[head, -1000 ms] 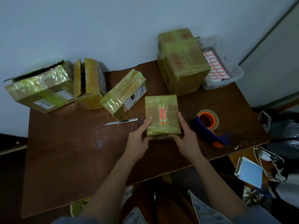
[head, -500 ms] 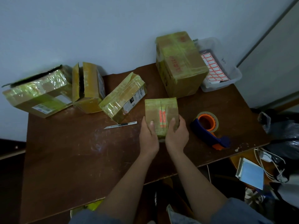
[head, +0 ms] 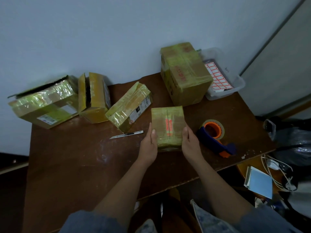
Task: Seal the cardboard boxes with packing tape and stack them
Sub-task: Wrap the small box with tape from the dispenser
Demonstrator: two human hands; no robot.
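A small taped cardboard box (head: pixel 167 125) with an orange label sits on the brown table (head: pixel 70 158) in front of me. My left hand (head: pixel 149 145) presses its left side and my right hand (head: pixel 189 142) its right side, so both hands grip it. A tape dispenser (head: pixel 214 133) with an orange core and blue handle lies just right of the box. A tall taped box (head: pixel 183 74) stands behind it. Three more boxes line the back left: a tilted one (head: pixel 129 106), an upright one with open flaps (head: pixel 93 96) and a wide flat one (head: pixel 43 101).
A utility knife (head: pixel 127 134) lies on the table left of my left hand. A clear plastic bin (head: pixel 235 83) with red-bordered label sheets sits at the back right corner. Cables, a blue notebook (head: pixel 260 184) and bags lie off the table's right edge.
My hands slid from the top of the small box out to its two sides. The box has shifted slightly and looks raised at the near end.
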